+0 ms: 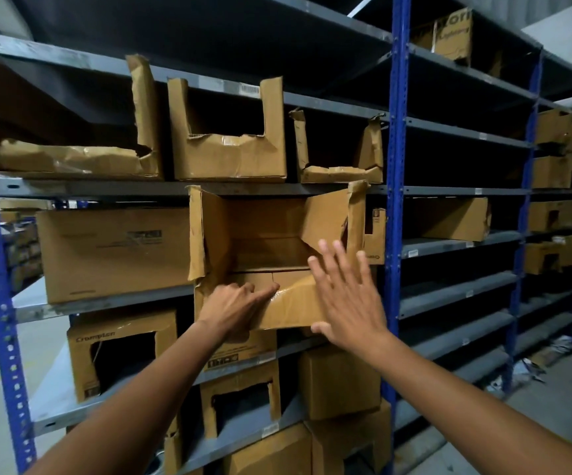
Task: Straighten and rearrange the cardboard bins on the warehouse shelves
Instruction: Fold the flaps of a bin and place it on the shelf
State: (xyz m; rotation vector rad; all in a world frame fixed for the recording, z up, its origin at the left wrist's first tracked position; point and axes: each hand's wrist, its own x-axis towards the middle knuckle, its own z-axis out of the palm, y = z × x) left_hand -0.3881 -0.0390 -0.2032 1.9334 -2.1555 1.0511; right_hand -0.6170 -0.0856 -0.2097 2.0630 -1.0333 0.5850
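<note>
"Crompton" print marks the bin [121,351] below both hands [233,308] [346,296].

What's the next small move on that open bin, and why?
Probably push the open bin back onto its shelf: it juts past the shelf edge. The left hand grips its front lip; the right hand is spread flat at its right side.

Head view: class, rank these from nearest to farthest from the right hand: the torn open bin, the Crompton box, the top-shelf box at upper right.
Measured from the right hand:
1. Torn open bin: directly at the hand, middle shelf.
2. Crompton box: lower left, one shelf down.
3. Top-shelf box: far upper right, beyond the blue post.
</note>
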